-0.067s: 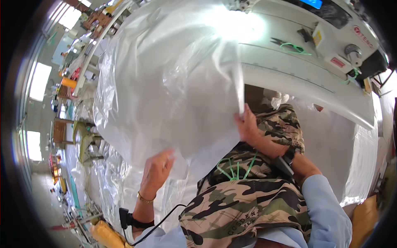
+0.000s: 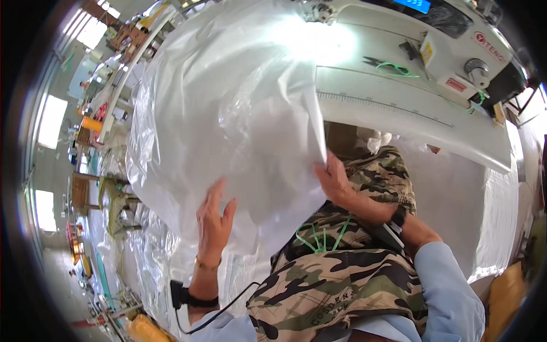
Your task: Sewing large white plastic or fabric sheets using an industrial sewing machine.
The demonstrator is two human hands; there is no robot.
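A large white plastic-like sheet [image 2: 250,131] drapes over the table edge and hangs across the left and middle of the view, creased and shiny. My right hand [image 2: 335,179] pinches its right edge between thumb and fingers, just above my lap. Lower left, my left hand [image 2: 215,219] is open over the sheet, thumb apart and fingers stretched upward; whether it touches the sheet, I cannot tell. The top of the sheet runs toward the bright lamp of a sewing machine [image 2: 456,62]. The needle area is lost in the glare.
Thread snips [image 2: 373,61] and a loop of green cord [image 2: 399,70] lie on the machine bed [image 2: 399,94], which has a ruler strip along its front. A camouflage apron [image 2: 342,279] covers my lap. Clear plastic [image 2: 151,251] is heaped at left, near a green chair [image 2: 111,199].
My left hand has moved up over the sheet and its fingers have straightened. The right hand keeps its pinch on the sheet's edge. The whole view has shifted slightly.
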